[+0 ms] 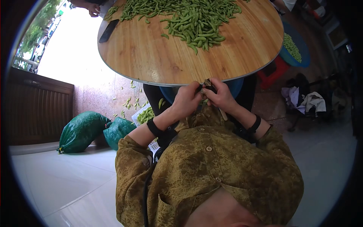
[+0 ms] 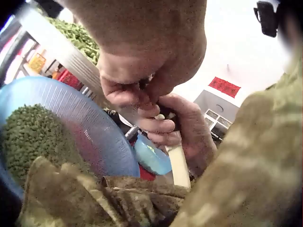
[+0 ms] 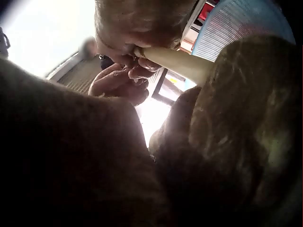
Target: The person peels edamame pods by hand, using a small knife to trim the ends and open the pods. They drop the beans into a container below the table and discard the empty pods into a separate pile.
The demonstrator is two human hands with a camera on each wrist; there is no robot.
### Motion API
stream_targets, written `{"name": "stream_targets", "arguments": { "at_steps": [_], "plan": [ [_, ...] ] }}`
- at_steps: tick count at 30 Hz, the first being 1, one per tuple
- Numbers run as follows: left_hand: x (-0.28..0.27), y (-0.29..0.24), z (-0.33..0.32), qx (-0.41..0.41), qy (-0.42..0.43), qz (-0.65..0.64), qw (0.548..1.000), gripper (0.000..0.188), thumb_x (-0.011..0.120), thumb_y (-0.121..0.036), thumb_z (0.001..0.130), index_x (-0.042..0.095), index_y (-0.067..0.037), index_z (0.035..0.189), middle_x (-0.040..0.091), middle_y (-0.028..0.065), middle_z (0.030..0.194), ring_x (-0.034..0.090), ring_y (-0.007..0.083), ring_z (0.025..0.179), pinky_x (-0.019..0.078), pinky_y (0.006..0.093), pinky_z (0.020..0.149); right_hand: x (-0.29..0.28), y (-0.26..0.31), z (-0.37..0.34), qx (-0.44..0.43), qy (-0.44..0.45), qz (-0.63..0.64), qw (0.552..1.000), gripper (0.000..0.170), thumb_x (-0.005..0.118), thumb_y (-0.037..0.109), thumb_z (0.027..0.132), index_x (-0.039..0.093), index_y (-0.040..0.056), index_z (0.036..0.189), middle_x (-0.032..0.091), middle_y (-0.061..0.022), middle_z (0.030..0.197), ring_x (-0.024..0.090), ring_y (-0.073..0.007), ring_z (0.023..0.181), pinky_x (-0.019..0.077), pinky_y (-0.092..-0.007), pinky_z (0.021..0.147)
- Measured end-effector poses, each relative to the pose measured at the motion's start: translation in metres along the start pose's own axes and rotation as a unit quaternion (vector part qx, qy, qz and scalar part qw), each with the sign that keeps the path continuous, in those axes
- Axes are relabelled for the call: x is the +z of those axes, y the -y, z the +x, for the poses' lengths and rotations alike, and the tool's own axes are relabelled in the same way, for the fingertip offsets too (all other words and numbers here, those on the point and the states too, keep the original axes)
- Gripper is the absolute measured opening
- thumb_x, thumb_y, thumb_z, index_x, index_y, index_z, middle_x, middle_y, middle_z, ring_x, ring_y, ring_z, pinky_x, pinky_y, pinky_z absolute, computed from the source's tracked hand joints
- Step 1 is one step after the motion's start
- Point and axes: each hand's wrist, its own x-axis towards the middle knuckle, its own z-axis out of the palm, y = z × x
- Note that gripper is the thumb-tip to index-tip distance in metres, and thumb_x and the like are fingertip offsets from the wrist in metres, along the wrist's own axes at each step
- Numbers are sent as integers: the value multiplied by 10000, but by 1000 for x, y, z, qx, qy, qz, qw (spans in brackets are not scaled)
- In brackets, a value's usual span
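In the head view, you hold both hands together just in front of the round table (image 1: pixel 140 56)'s near edge. Your left hand (image 1: pixel 186 100) has its fingers curled, pinching a small dark item (image 1: pixel 207 82) too hidden to identify. Your right hand (image 1: pixel 220 97) has its fingers closed around a pale handle (image 1: pixel 223 114), which points down toward your patterned shirt (image 1: pixel 242 162). Green pods (image 1: pixel 200 24) lie piled at the top of the frame, with a flat black object (image 1: pixel 108 31) at upper left. A blue basin (image 1: pixel 305 58) with shelled beans (image 1: pixel 291 48) sits at upper right. Two green sacks (image 1: pixel 85 130) and a white basket (image 1: pixel 155 146) of pods are at lower left.

In the left wrist view, your left hand (image 2: pixel 149 56) comes down from the top, its fingertips drawn together near the centre. Just below, your right hand's curled fingers grip the pale handle, which runs down toward the lower edge. A blue basin with green beans fills the left side.

In the right wrist view, the pale handle runs right and downward from your right hand (image 3: pixel 142 23) at the top. Your left hand's bent fingers meet it left of centre; what they pinch is unclear here.
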Motion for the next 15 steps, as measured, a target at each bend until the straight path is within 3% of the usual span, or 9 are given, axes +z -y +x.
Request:
{"name": "stream_targets", "arguments": {
  "at_steps": [1, 5, 7, 8, 9, 11, 13, 14, 15],
  "plan": [
    [1, -2, -1, 14, -17, 30, 999, 169, 603, -99, 804, 535, 28, 893, 567, 243, 694, 600, 375, 651, 454, 402, 565, 1, -1, 0, -11, -19, -30, 999, 144, 586, 124, 897, 522, 21, 976, 574, -32, 710, 510, -67, 458, 401, -199, 412],
    [-30, -20, -19, 12, -9, 52, 999, 134, 582, -90, 807, 531, 16, 872, 583, 249, 723, 587, 436, 728, 461, 436, 595, -2, 1, -6, 33, 18, -6, 999, 154, 595, 121, 878, 533, 11, 966, 581, -45, 740, 556, -94, 548, 436, -243, 480],
    [-61, -26, -33, 5, -12, 94, 995, 140, 587, -112, 814, 532, 15, 836, 580, 245, 723, 594, 428, 730, 463, 470, 613, -6, -6, -6, -104, 21, -194, 975, 176, 617, 103, 832, 544, -6, 948, 579, -81, 766, 595, -153, 660, 456, -309, 576],
    [-80, -29, -41, -33, 27, 205, 978, 149, 593, -129, 818, 546, 12, 837, 584, 238, 722, 595, 425, 732, 464, 479, 623, -9, -3, -5, -162, 23, -276, 947, 217, 648, 95, 778, 552, -16, 939, 565, -128, 788, 603, -245, 737, 451, -357, 649],
    [-100, -29, -50, -71, 65, 312, 945, 160, 598, -146, 822, 559, 8, 839, 587, 231, 722, 596, 422, 734, 465, 488, 633, -10, -5, -5, -165, 21, -274, 947, 217, 648, 95, 778, 552, -16, 939, 565, -128, 788, 603, -245, 737, 451, -357, 649],
    [-126, 1, -60, -17, 9, 366, 931, 184, 618, -181, 821, 584, -2, 842, 596, 216, 717, 600, 413, 736, 465, 495, 646, -10, -9, -2, -309, 1, -324, 894, 259, 676, 103, 753, 555, -18, 946, 555, -157, 794, 580, -321, 710, 454, -368, 632],
    [-145, 3, -42, -9, -36, 401, 915, 191, 629, -191, 817, 611, -5, 860, 604, 217, 719, 606, 411, 744, 471, 484, 655, -10, -8, -6, -301, 0, -363, 882, 276, 689, 115, 748, 556, -22, 947, 555, -160, 796, 571, -334, 712, 453, -377, 627],
    [-150, -2, -24, -47, -44, 370, 927, 191, 635, -187, 808, 622, 0, 848, 600, 224, 720, 610, 410, 749, 476, 475, 652, -9, -8, -8, -289, -1, -403, 868, 294, 701, 126, 742, 557, -26, 949, 555, -163, 798, 562, -348, 713, 452, -387, 621],
    [-155, 7, -2, -4, -73, 334, 940, 178, 617, -177, 815, 644, -14, 881, 610, 225, 748, 608, 415, 760, 482, 462, 649, -9, -7, -8, -289, 0, -405, 868, 294, 701, 126, 742, 557, -26, 949, 555, -163, 798, 562, -348, 713, 452, -387, 621]
  ]
}}
